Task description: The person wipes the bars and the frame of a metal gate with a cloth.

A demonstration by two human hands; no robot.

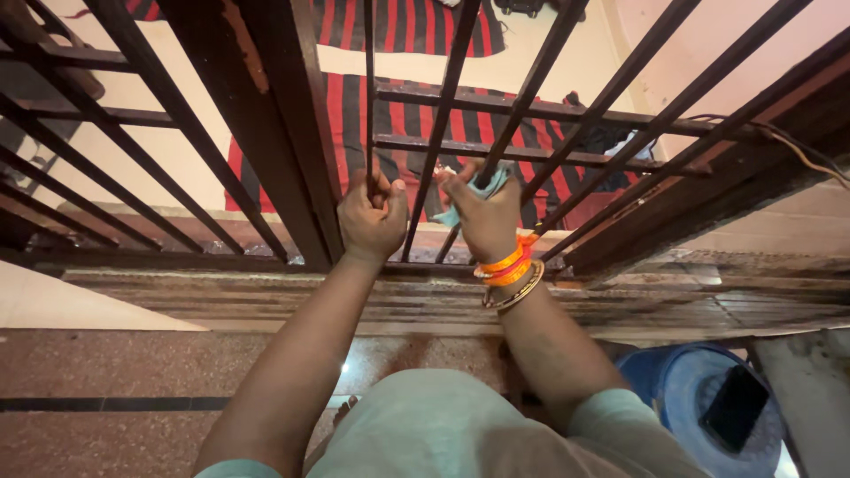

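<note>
Dark metal window grille [292, 133] blocks view of striped red-black cloth [354, 124] beyond; blue bucket [686, 389] near sill's lower right end; left hand [373, 217] clenched round a vertical bar [369, 88]; right hand [485, 212] grasping light blue rag [482, 188] against neighbouring bar

a crumpled pale teal cloth [482, 188] is pressed against a dark, rusty vertical window-grille bar [440, 124], bunched small.
</note>
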